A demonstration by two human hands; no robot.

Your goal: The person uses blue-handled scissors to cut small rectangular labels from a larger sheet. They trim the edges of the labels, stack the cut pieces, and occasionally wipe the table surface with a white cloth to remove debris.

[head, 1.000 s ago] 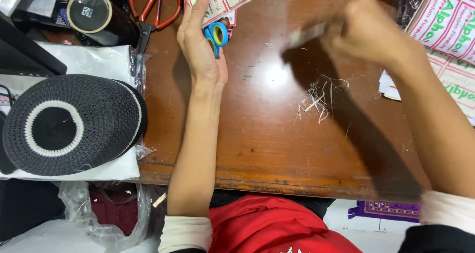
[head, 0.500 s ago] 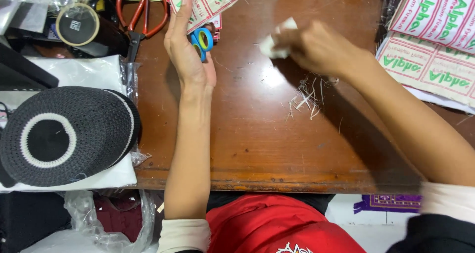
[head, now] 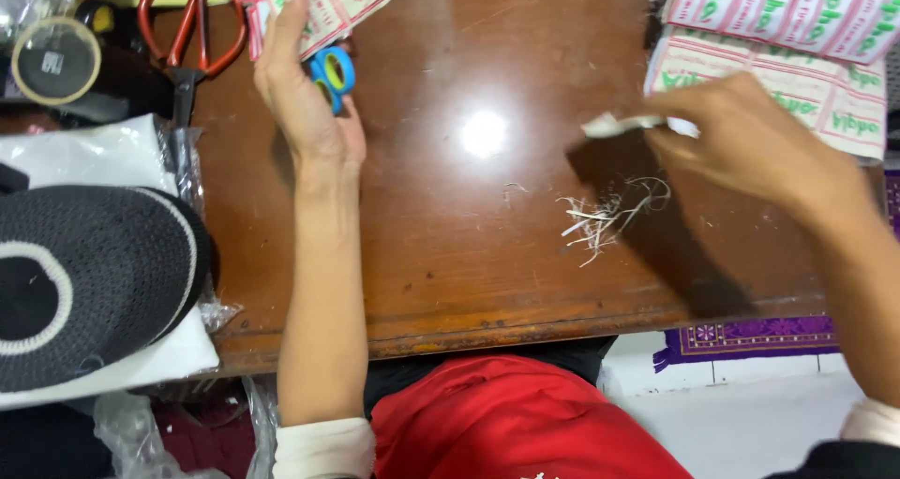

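Resting flat and open at upper left, the left hand (head: 305,104) is touching small blue scissors (head: 333,74) on the wooden table (head: 450,263); at upper right, the right hand (head: 750,137) is pinching a white strip (head: 621,124) above loose threads (head: 605,217), beside printed labels (head: 778,10).

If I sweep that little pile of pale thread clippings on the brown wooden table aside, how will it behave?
The pale thread clippings look thin and loose, so probably very light and apt to scatter. The glossy brown wooden table likely lets them slide, though strands may cling to fingers.

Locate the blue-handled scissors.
In the head view, the blue-handled scissors lie top-left of centre on the brown table, under the left hand's fingers, beside the red-handled scissors.
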